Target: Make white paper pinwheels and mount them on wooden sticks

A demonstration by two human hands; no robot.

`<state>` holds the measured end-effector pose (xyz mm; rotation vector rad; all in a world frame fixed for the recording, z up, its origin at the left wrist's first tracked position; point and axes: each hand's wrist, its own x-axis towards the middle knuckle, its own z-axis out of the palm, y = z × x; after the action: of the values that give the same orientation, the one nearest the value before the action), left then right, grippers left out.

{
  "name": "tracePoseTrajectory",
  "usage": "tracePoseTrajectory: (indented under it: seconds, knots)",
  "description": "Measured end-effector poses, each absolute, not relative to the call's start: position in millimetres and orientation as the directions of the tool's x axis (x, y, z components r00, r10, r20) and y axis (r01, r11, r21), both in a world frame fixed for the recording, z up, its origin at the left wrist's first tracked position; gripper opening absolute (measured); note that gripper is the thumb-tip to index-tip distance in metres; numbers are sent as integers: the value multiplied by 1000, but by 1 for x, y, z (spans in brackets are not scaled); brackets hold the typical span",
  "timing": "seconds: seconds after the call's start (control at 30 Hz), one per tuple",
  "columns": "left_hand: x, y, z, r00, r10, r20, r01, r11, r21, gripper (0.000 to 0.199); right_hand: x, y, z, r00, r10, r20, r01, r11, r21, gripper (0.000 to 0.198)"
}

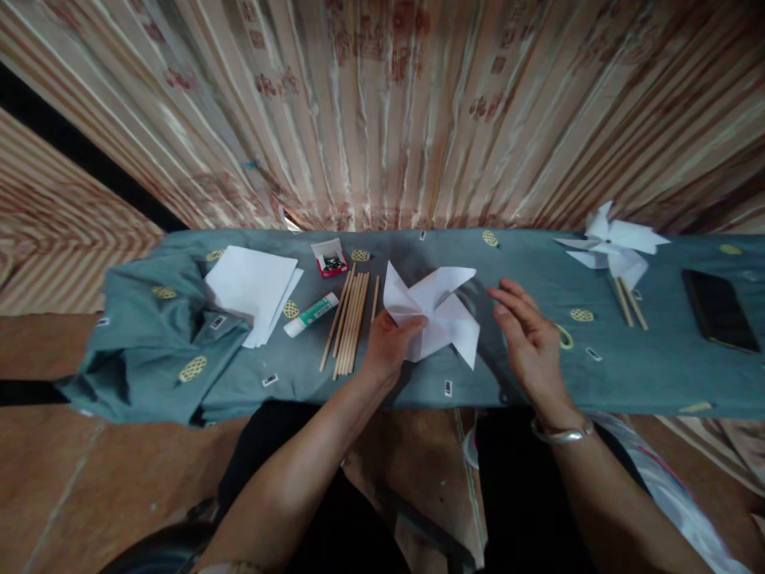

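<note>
A white paper pinwheel [445,311] with folded blades is held just above the cloth by my left hand [388,339], whose thumb presses near its centre. To the right of it, my right hand [526,331] is raised with fingers extended and nothing visible between them. Several wooden sticks [352,327] lie in a bundle left of my left hand, with one more stick [375,296] apart from them. A glue stick [311,315] rests beside the bundle. Behind it sits an opened small red-and-white box [330,257] with dark little pieces inside.
White paper sheets [254,287] are stacked at the left on the green cloth [412,391]. Finished-looking pinwheels [615,243] on sticks lie at the right, near a black phone [720,309]. A yellow-green looped handle [565,336] shows behind my right hand. A curtain [382,119] hangs behind.
</note>
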<state>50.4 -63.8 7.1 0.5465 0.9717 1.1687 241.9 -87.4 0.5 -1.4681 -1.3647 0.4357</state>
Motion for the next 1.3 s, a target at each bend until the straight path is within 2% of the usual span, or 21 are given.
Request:
tracePoseTrajectory:
  seconds: [0.17, 0.4, 0.5, 0.63, 0.77, 0.87, 0.93, 1.0, 1.07, 1.17, 1.3]
  knots:
    - [49, -58, 11, 59, 946, -318, -548, 297, 782, 27, 242, -77, -7, 338, 885, 321, 434, 156, -887, 28]
    - [37, -51, 16, 42, 951, -307, -581, 273, 766, 26, 228, -65, -20, 426, 900, 86, 153, 22, -988, 25]
    - [29, -45, 20, 15, 962, -274, -606, 227, 762, 29, 213, -58, -24, 360, 932, 34, 126, -13, -992, 25]
    - [11, -30, 27, -67, 972, -226, -651, 130, 748, 32, 182, -41, -28, 176, 980, 97, 262, 49, -964, 27]
    - [-12, -17, 37, -167, 967, -190, -642, 39, 766, 32, 142, -12, -30, 8, 965, 263, 488, 226, -843, 21]
    - [-30, -11, 43, -239, 957, -165, -625, -21, 780, 32, 111, 15, -23, -252, 887, 387, 674, 448, -588, 21]
    - [-40, -7, 46, -298, 942, -153, -608, -64, 792, 30, 93, 32, -16, -382, 836, 394, 737, 533, -415, 24]
    - [-50, -3, 47, -370, 918, -145, -591, -112, 799, 25, 78, 46, -8, -425, 816, 391, 737, 563, -374, 24]
    - [-58, 1, 48, -428, 895, -130, -588, -166, 791, 20, 68, 55, 0, -509, 780, 365, 744, 611, -271, 25]
    - [-66, 6, 51, -462, 879, -122, -607, -213, 766, 18, 62, 64, 7, -578, 754, 313, 733, 648, -207, 21]
    - [-67, 8, 54, -462, 876, -139, -630, -214, 746, 23, 56, 72, 8, -609, 733, 303, 694, 677, -245, 16]
